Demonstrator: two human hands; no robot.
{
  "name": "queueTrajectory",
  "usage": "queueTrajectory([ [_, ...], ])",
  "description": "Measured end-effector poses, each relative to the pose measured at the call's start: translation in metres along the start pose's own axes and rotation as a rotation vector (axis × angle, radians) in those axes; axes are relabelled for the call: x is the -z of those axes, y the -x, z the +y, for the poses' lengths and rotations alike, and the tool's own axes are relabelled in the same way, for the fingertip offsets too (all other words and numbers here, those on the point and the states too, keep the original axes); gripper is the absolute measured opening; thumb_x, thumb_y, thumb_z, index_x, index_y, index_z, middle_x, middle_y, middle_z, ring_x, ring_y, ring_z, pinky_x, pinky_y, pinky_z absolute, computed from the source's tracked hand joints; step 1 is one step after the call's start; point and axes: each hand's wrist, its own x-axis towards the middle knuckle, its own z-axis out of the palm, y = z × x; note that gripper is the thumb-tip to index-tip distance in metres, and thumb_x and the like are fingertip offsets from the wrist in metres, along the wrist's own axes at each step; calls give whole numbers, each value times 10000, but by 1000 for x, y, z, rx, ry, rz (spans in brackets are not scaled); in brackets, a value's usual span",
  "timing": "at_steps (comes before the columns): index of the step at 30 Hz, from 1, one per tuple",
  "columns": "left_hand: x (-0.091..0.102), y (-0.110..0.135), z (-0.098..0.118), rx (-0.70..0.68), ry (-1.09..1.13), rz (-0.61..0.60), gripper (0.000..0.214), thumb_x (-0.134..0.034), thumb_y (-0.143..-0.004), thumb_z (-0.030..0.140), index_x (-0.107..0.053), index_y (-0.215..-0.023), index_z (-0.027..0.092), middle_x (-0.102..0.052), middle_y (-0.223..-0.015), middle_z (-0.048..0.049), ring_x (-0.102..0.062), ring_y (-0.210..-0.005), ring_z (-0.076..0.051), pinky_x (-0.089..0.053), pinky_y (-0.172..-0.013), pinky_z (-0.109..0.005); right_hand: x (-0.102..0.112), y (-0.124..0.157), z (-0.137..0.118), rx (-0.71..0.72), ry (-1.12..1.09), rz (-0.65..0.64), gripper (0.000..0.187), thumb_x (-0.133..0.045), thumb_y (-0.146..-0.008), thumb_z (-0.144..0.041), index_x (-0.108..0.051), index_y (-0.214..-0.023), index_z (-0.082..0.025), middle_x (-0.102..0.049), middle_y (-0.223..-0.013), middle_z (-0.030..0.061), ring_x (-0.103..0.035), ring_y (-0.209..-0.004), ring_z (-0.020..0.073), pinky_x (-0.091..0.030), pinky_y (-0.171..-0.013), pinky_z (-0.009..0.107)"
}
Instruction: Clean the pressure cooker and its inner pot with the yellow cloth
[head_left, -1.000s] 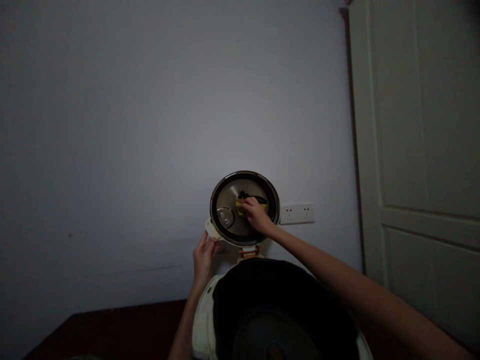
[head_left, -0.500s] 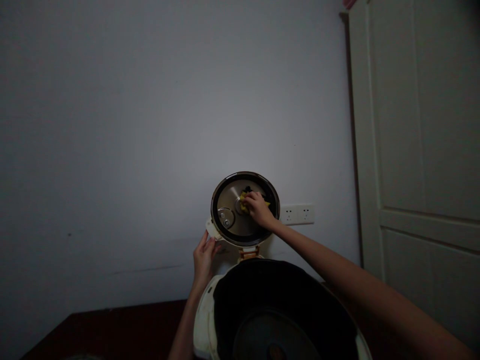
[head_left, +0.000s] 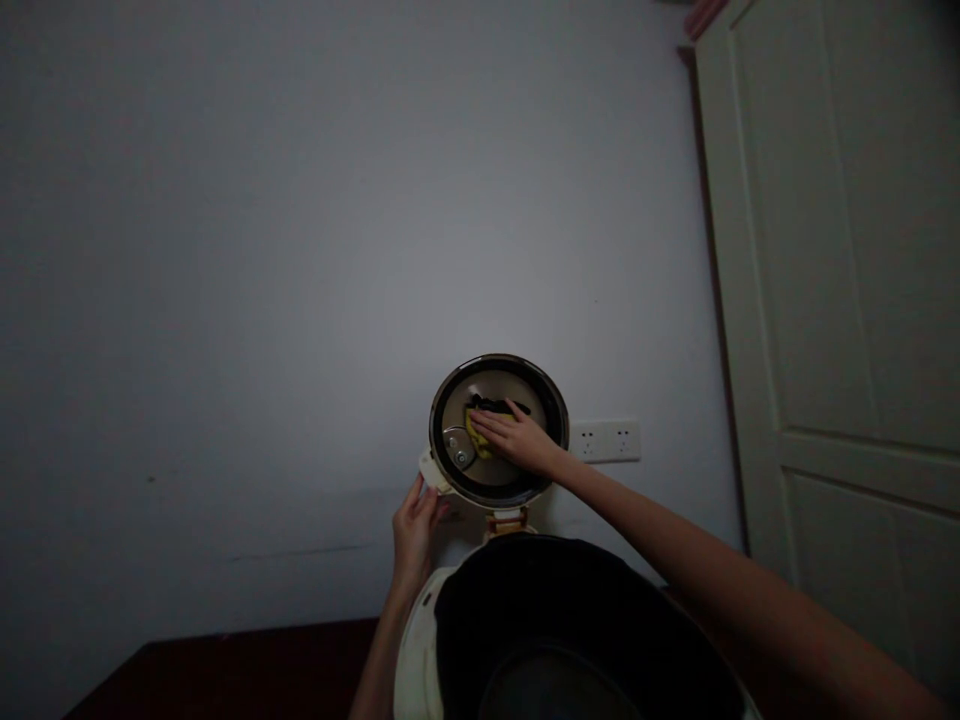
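Observation:
A white rice cooker (head_left: 414, 650) stands open in front of me, its dark inner pot (head_left: 570, 630) filling the lower middle. Its round lid (head_left: 499, 480) stands upright on the hinge, metal inner face toward me. My right hand (head_left: 517, 438) presses a yellow and dark sponge (head_left: 480, 432) flat against the lid's inner plate, fingers stretched over it. My left hand (head_left: 416, 525) grips the lid's lower left edge at the white latch tab (head_left: 433, 468), thumb and fingers closed on it.
A plain grey wall rises behind the cooker, with a white double socket (head_left: 606, 440) just right of the lid. A white panelled door (head_left: 847, 300) fills the right side. The cooker sits on a dark wooden table (head_left: 225, 670).
My right hand with the sponge slid up and right across the lid, then back down to the left. My left hand kept its hold on the lid's edge. The view tilted up slightly.

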Motion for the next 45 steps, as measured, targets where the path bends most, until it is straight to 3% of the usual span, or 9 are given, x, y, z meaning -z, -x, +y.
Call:
queueTrajectory([
  [3, 1, -1, 0, 5, -2, 7, 426, -588, -818, 119, -573, -1241, 163, -636, -1198, -113, -668, -894, -155, -537, -778, -280, 6, -1, 2, -15, 65, 10, 490, -440, -919, -133, -348, -1397, -180, -382, -1449, 111, -371, -1325, 245, -195, -1087, 609],
  [9, 0, 1, 3, 4, -27, 4, 441, -609, -808, 135, -572, -1245, 180, -660, -1159, -101, -667, -923, -171, -531, -809, -299, 12, 0, 1, 30, 84, 72, 462, -448, -894, -83, -438, -1348, -171, -374, -1456, 109, -341, -1342, 255, -277, -1084, 550],
  [13, -1, 2, 3, -9, -14, -12, 437, -592, -821, 126, -568, -1251, 201, -663, -1155, -89, -670, -916, -157, -527, -824, -306, 11, 3, 2, -18, 81, 69, 496, -443, -891, -80, -394, -1379, -151, -365, -1458, 131, -335, -1343, 273, -309, -1065, 543],
  [20, -1, 1, 1, 9, 4, 11, 451, -576, -829, 111, -541, -1276, 163, -691, -1087, -94, -677, -863, -151, -534, -800, -299, 0, 2, -1, -23, 62, 20, 556, -514, -881, -159, -355, -1407, -249, -358, -1471, 90, -306, -1357, 283, -321, -1054, 538],
  [25, 1, 0, 1, 19, 7, 15, 463, -584, -824, 109, -535, -1282, 161, -691, -1085, -97, -679, -830, -146, -539, -777, -287, 1, 7, 22, -247, 89, 58, 534, -505, -881, -144, -382, -1395, -222, -317, -1487, 119, -241, -1381, 300, -320, -1053, 539],
  [28, 1, 0, 1, 7, 1, 7, 442, -589, -824, 125, -554, -1262, 166, -679, -1115, -96, -677, -846, -145, -539, -780, -281, -3, 20, 21, -324, 64, 75, 510, -490, -887, -141, -398, -1386, -201, -324, -1480, 144, -209, -1392, 294, -334, -1044, 533],
  [36, 0, 0, -1, -23, -11, 3, 453, -623, -803, 151, -568, -1251, 184, -676, -1121, -97, -673, -910, -179, -529, -838, -351, -5, 17, 2, -130, 45, 17, 532, -485, -876, -92, -390, -1386, -213, -352, -1471, 114, -222, -1392, 262, -337, -1058, 516],
  [41, 0, 0, -1, -10, 3, 10, 460, -585, -822, 134, -540, -1279, 158, -642, -1187, -116, -662, -943, -180, -527, -838, -330, -4, 21, 18, -290, 43, 66, 492, -441, -895, -92, -409, -1378, -185, -345, -1468, 147, -201, -1396, 279, -351, -1042, 522],
  [45, -1, 1, 0, -7, -14, 20, 492, -586, -824, 136, -507, -1310, 148, -655, -1161, -125, -673, -882, -170, -526, -833, -331, -12, 45, 9, -283, -6, 62, 511, -419, -883, -53, -413, -1375, -189, -377, -1452, 137, -174, -1405, 254, -351, -1039, 526],
])
